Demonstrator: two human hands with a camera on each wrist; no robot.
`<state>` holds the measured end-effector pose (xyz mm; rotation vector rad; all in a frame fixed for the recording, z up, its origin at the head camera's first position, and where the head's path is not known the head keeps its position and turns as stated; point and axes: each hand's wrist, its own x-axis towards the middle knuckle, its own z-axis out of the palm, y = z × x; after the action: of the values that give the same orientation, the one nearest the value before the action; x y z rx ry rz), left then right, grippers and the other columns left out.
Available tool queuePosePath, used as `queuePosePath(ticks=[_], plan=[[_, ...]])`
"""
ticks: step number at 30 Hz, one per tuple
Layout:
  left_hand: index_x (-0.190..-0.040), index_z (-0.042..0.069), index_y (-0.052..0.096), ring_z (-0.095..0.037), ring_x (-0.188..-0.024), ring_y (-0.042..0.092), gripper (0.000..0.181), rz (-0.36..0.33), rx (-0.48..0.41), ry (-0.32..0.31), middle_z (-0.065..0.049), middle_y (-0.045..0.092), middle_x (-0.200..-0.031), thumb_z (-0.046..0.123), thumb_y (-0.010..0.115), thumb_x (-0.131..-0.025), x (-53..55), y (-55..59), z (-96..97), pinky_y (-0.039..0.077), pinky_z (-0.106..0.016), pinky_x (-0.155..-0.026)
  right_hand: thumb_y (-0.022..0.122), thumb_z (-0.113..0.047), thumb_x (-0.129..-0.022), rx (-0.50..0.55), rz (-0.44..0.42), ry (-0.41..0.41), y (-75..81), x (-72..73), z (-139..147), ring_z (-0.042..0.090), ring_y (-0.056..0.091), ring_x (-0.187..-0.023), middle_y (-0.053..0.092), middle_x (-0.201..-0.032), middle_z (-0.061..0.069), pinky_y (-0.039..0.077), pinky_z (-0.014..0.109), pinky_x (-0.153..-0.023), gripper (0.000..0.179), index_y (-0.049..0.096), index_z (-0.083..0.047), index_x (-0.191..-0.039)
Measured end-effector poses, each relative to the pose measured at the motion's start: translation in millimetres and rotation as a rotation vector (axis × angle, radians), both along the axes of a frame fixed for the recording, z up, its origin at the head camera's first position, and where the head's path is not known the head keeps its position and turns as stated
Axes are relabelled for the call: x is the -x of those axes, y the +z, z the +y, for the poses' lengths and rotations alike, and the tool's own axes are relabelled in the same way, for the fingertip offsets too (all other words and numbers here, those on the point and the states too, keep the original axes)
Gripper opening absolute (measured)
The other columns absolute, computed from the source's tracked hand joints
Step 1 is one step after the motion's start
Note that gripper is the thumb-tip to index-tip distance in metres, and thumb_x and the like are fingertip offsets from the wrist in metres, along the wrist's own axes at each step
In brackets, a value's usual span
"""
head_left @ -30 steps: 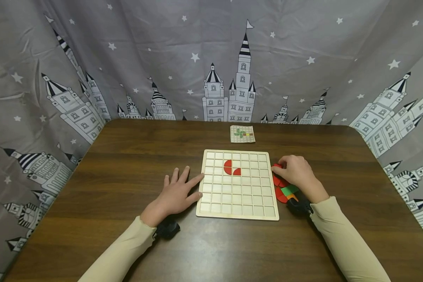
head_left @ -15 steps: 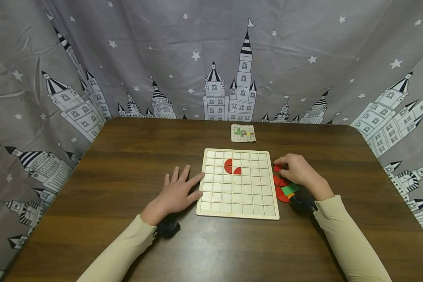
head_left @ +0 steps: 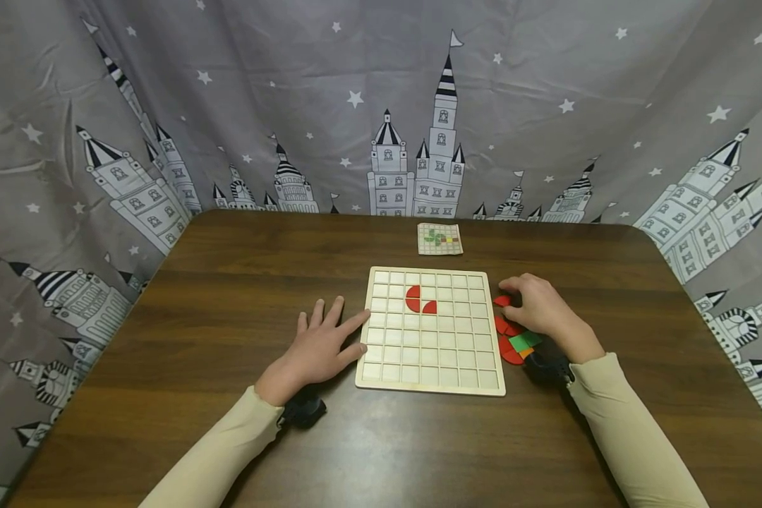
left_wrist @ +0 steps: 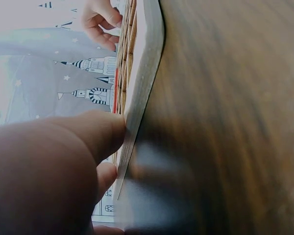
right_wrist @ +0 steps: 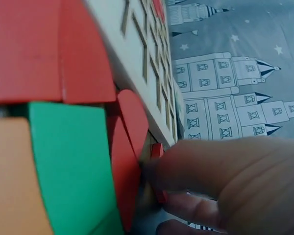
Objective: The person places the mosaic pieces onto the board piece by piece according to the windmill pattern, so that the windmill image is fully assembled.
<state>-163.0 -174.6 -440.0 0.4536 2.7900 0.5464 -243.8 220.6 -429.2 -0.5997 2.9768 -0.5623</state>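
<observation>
A pale wooden grid board [head_left: 428, 360] lies mid-table, with several red quarter-circle pieces [head_left: 414, 301] in its upper cells. My left hand [head_left: 314, 353] is spread flat at the board's left side, index finger and thumb touching its edge. In the left wrist view the left thumb [left_wrist: 105, 132] meets the board's side. Beyond the right edge, my right hand [head_left: 540, 307] has thumb and index finger apart around a small red leaf-shaped piece [head_left: 502, 300]. In the right wrist view the thumb partly hides that piece, so contact is unclear.
A loose pile of red pieces [head_left: 511, 351], a green piece [head_left: 521, 342] and an orange piece [head_left: 526, 352] lies beside the board, below the right hand. Behind the board is a small pattern card [head_left: 439, 240]. A grey castle-print curtain [head_left: 292, 92] hangs past the table's far edge.
My right hand has shifted slightly up and right, and its thumb and index finger have parted. The small red piece now shows apart from the pile. The left hand stays on the board's edge.
</observation>
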Motion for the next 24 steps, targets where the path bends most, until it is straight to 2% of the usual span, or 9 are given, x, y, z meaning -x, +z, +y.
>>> queuePosePath(ticks=[4,7,11,17,24], plan=[[-0.161,0.025,0.034,-0.059,-0.153,0.003,0.06,0.001,-0.005,-0.002,-0.027,0.012,-0.169,0.042,0.051,-0.106,0.7,0.0,0.9,0.007,-0.081,-0.114,0.069,-0.002,-0.083,-0.01,-0.005,0.03,3.3,-1.8,0.1,0.037,0.064,-0.097,0.071,-0.108,0.023,0.053,0.055,-0.09,0.036,0.071,0.007,-0.118],[-0.161,0.025,0.034,-0.059,-0.153,0.003,0.06,0.0,-0.004,0.0,-0.027,0.012,-0.169,0.042,0.051,-0.106,0.6,0.0,1.1,0.007,-0.081,-0.114,0.073,-0.007,-0.085,-0.014,-0.005,0.032,4.1,-2.4,-1.8,0.034,0.063,-0.092,0.07,-0.102,0.021,0.053,0.053,-0.086,0.032,0.073,0.007,-0.114],[-0.161,0.025,0.034,-0.059,-0.153,0.002,0.06,-0.003,-0.004,0.003,-0.027,0.012,-0.169,0.042,0.051,-0.106,0.1,0.0,1.1,0.006,-0.081,-0.115,0.075,-0.012,-0.087,-0.015,-0.004,0.032,1.9,-1.7,-4.0,0.032,0.061,-0.091,0.07,-0.099,0.019,0.053,0.051,-0.085,0.03,0.075,0.005,-0.111],[-0.161,0.025,0.034,-0.059,-0.153,0.002,0.061,-0.001,-0.01,0.006,-0.027,0.012,-0.169,0.043,0.052,-0.106,-0.3,-0.3,1.1,0.006,-0.081,-0.115,0.074,-0.01,-0.088,-0.012,-0.012,0.009,-0.4,0.8,-5.0,0.03,0.062,-0.089,0.073,-0.097,0.017,0.054,0.051,-0.085,0.024,0.076,0.003,-0.107],[-0.161,0.025,0.035,-0.059,-0.153,0.002,0.061,0.004,-0.013,0.006,-0.027,0.012,-0.169,0.042,0.052,-0.106,-0.3,-0.5,0.5,0.006,-0.081,-0.115,0.076,-0.013,-0.089,0.076,0.021,-0.007,8.3,-0.4,-23.0,0.03,0.062,-0.088,0.073,-0.097,0.017,0.054,0.05,-0.083,0.024,0.076,0.002,-0.108]])
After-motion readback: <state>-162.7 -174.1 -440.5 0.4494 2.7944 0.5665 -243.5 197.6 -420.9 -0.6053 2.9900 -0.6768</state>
